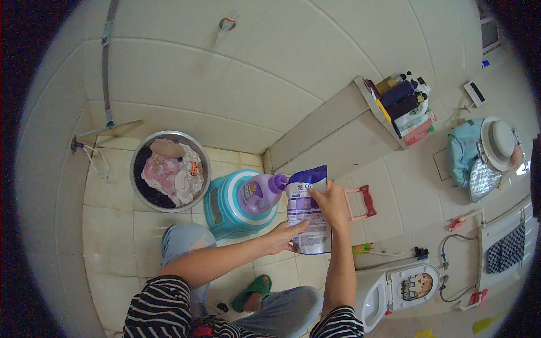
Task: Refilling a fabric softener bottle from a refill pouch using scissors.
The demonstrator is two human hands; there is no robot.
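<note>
Purple-and-silver pouch (307, 212) is just off the right edge of the teal stool (226, 196), beside the purple bottle (260, 194), gripped lower left by the left hand (282, 236), upper right by the right hand (331, 204), thumb in front.

The pouch (308, 210) gleams in glossy film, the bottle (258, 195) is smooth plastic, the basin (169, 135) metal, the clothes (188, 181) matt cloth!

Left forearm (225, 259) slanting inward, right forearm (341, 259) straighter — left fingers (297, 227) low, right fingers (320, 197) higher, both gripping.
</note>
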